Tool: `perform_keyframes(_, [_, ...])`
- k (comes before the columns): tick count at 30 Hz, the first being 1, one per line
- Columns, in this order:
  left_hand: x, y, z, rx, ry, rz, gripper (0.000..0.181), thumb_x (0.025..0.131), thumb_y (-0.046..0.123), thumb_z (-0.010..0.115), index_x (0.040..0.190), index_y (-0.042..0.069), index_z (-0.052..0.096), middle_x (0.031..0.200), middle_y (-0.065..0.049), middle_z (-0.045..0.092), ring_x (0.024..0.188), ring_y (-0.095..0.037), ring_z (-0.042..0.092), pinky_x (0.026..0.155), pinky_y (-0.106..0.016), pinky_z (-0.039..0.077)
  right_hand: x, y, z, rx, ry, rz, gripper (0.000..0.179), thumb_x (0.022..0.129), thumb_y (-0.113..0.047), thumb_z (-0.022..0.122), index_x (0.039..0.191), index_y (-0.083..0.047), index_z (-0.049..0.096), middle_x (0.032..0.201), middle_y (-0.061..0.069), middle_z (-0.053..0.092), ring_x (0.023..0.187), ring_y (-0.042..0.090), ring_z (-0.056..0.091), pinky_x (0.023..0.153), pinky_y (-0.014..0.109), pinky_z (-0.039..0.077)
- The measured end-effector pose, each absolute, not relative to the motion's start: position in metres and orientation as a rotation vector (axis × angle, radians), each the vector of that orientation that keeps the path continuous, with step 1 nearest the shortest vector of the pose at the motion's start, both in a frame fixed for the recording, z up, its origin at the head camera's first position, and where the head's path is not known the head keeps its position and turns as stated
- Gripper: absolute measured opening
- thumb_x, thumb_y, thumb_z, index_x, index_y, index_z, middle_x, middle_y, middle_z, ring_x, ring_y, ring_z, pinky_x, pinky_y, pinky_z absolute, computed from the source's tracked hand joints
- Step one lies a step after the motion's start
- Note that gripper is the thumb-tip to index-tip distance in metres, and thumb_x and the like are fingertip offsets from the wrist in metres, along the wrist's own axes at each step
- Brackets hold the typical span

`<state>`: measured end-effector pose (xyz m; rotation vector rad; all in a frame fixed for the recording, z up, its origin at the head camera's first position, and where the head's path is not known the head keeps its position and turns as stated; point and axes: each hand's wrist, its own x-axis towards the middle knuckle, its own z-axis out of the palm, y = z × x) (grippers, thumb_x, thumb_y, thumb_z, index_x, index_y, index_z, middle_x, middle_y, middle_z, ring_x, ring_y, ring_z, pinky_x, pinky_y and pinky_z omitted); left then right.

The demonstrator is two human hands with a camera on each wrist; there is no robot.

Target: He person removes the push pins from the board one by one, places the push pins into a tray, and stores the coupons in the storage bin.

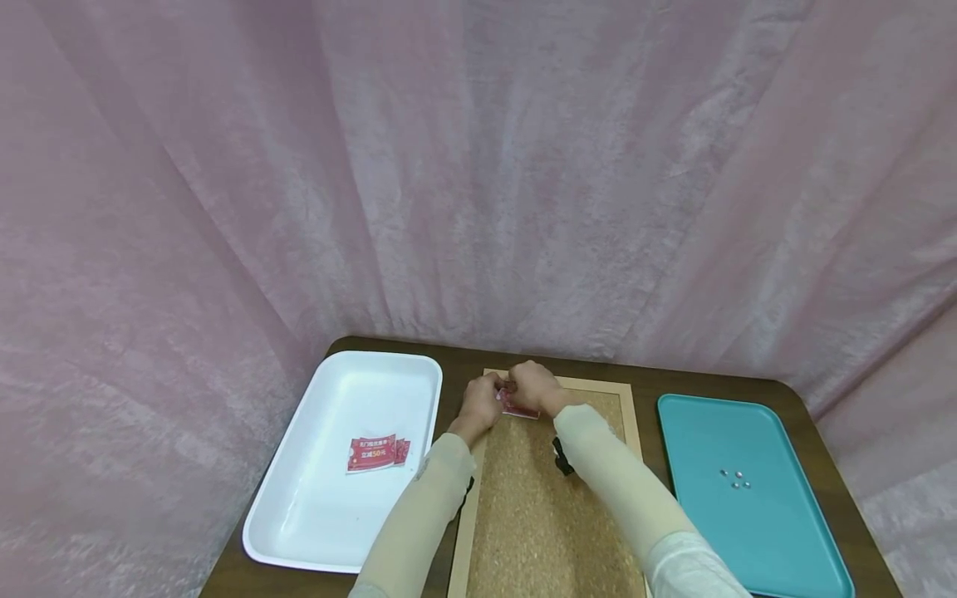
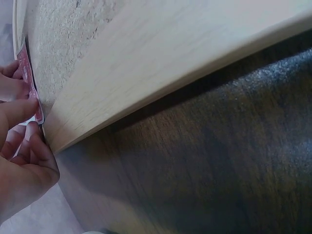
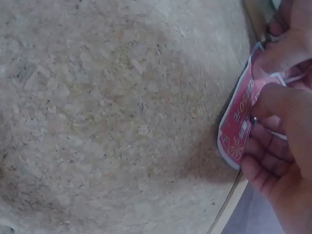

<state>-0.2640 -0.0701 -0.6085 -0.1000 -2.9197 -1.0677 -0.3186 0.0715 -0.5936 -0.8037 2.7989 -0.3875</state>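
Both hands meet at the far left corner of a framed cork board (image 1: 538, 498). A red printed coupon (image 3: 236, 122) with a white border lies there, slightly bent up along its edge. My left hand (image 1: 480, 400) pinches the coupon at its left end, the fingers curled near the wooden frame in the left wrist view. My right hand (image 1: 534, 386) is bent over the coupon. Between its thumb and curled fingers shows a small silver thumbtack (image 3: 254, 120), right at the coupon's face. The hands cover part of the coupon.
On the left stands a white tray (image 1: 306, 498) with several red coupons (image 1: 371, 453). To the right is a teal tray (image 1: 718, 432) holding several small silver tacks (image 1: 736, 485). A pink curtain (image 1: 478, 183) hangs behind the dark wooden table (image 1: 643, 386).
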Motion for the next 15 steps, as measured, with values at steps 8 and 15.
perform_keyframes(8, [-0.263, -0.071, -0.609, -0.067, -2.943, -1.122, 0.024, 0.08, -0.005, 0.076, 0.103, 0.003, 0.073, 0.09, -0.011, 0.072, 0.086, -0.027, 0.064, 0.081, -0.043, 0.053, -0.322, 0.084, -0.597, -0.806, 2.673, -0.728, 0.007, 0.078, 0.0, 0.074, 0.081, -0.007, 0.076, 0.076, 0.001, 0.072, 0.071, 0.009, 0.057, 0.069, 0.026, 0.051])
perform_keyframes(15, [-0.261, -0.072, -0.608, -0.064, -2.943, -1.142, 0.025, 0.08, -0.005, 0.076, 0.104, 0.003, 0.072, 0.09, -0.01, 0.071, 0.086, -0.026, 0.064, 0.081, -0.042, 0.053, -0.323, 0.087, -0.597, -0.724, 2.605, -0.84, 0.015, 0.077, 0.006, 0.069, 0.079, -0.007, 0.076, 0.075, -0.003, 0.071, 0.071, 0.009, 0.055, 0.063, 0.022, 0.046])
